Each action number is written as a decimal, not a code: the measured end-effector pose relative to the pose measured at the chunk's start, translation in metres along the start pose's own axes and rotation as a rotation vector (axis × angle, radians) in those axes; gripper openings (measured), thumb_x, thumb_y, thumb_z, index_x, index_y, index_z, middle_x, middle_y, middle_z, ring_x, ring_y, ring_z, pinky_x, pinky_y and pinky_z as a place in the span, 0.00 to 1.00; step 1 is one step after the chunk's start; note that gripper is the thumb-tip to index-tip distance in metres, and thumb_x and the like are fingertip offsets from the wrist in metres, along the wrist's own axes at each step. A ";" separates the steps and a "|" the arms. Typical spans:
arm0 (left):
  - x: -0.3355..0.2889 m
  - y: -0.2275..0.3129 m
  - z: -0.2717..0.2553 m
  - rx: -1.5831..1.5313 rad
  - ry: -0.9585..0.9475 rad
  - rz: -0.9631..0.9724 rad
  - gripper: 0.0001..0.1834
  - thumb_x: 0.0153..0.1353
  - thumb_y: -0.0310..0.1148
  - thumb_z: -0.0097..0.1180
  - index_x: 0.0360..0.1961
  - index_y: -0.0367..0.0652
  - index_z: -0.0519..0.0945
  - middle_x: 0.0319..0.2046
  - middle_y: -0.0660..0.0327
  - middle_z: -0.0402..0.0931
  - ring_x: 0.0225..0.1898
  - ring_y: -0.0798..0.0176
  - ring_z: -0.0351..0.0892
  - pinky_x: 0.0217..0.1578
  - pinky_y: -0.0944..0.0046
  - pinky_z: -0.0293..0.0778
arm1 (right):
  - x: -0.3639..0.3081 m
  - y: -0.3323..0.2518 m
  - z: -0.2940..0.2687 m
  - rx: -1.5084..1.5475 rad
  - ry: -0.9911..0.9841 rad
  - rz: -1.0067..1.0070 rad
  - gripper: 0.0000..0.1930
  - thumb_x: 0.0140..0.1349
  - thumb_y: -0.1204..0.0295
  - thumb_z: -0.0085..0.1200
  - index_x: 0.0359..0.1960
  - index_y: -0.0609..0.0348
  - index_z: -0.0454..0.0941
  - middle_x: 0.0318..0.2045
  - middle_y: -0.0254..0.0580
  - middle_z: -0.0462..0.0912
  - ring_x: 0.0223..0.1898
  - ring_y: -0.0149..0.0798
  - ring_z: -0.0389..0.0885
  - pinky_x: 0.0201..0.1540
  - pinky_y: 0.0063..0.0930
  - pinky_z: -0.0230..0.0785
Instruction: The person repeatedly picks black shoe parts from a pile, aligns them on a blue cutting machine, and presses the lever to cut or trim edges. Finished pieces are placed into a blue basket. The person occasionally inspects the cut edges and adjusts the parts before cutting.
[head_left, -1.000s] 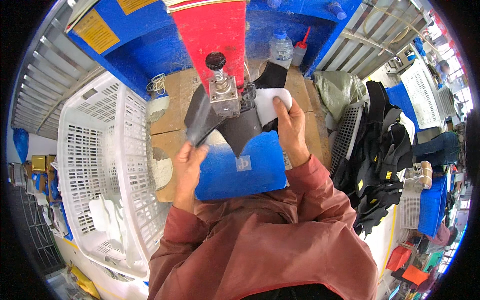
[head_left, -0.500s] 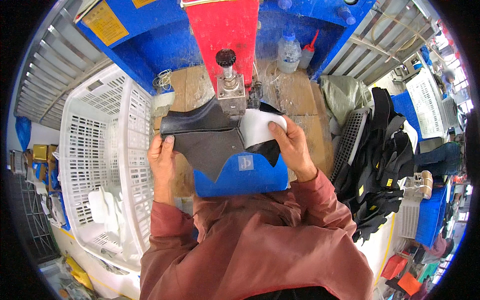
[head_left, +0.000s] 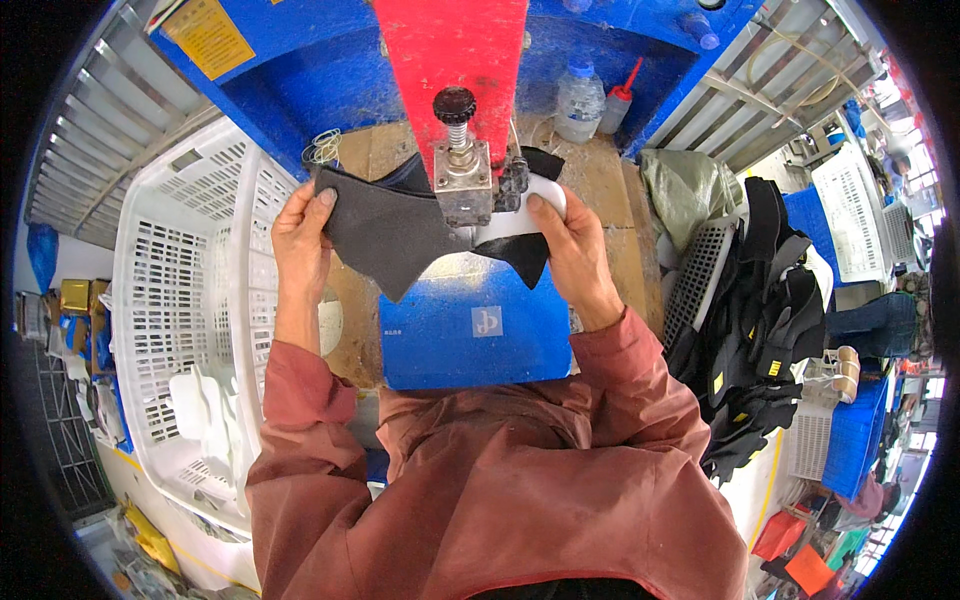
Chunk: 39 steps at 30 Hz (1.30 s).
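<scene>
Positioning step: dark fabric piece under the press head.

Nearest me sits the blue machine bed [head_left: 470,330]; above it I hold the dark fabric piece [head_left: 385,230] spread, my left hand [head_left: 300,235] pinching its left edge, my right hand [head_left: 570,245] closed on its right side over a white insert [head_left: 510,215]. Beyond stands the metal press head [head_left: 462,175]. I judge the next move calls for squaring the piece beneath it.

Yellow rectangular label [head_left: 208,38] on blue machine — upper left, small white logo square [head_left: 487,321] on blue plate
</scene>
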<state>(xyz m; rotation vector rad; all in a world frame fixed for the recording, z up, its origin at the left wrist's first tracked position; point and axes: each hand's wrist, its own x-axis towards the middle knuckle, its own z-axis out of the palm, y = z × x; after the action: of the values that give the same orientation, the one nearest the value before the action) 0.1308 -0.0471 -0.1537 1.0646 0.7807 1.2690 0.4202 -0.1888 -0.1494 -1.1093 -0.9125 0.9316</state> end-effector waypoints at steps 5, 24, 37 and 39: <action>0.015 0.001 0.000 0.032 -0.002 0.010 0.13 0.67 0.23 0.59 0.52 0.36 0.82 0.42 0.61 0.85 0.40 0.71 0.83 0.42 0.71 0.80 | 0.005 -0.002 0.005 0.083 -0.002 0.019 0.15 0.74 0.66 0.51 0.53 0.65 0.79 0.42 0.31 0.84 0.43 0.23 0.76 0.48 0.22 0.70; 0.044 0.000 0.030 0.097 -0.142 -0.023 0.12 0.68 0.26 0.59 0.52 0.39 0.83 0.41 0.65 0.85 0.37 0.74 0.82 0.38 0.73 0.78 | -0.003 -0.010 -0.014 0.221 0.051 0.084 0.14 0.73 0.67 0.55 0.53 0.63 0.80 0.44 0.33 0.85 0.43 0.25 0.81 0.48 0.21 0.73; 0.060 -0.002 0.067 0.219 -0.212 -0.083 0.13 0.68 0.31 0.60 0.52 0.41 0.84 0.38 0.69 0.84 0.32 0.78 0.78 0.30 0.75 0.71 | -0.010 -0.021 -0.036 0.279 0.119 0.053 0.15 0.71 0.68 0.57 0.54 0.64 0.79 0.47 0.39 0.85 0.45 0.31 0.84 0.49 0.26 0.76; 0.058 0.001 0.071 0.233 -0.209 -0.102 0.15 0.68 0.32 0.61 0.53 0.41 0.84 0.36 0.69 0.84 0.30 0.79 0.77 0.26 0.76 0.70 | -0.011 -0.020 -0.040 0.279 0.125 0.061 0.15 0.71 0.69 0.57 0.54 0.64 0.79 0.47 0.39 0.85 0.45 0.32 0.84 0.49 0.26 0.76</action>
<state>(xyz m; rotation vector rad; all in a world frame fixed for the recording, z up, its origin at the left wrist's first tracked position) 0.2054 -0.0041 -0.1228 1.3049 0.8251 0.9784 0.4571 -0.2148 -0.1393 -0.9478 -0.6277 0.9947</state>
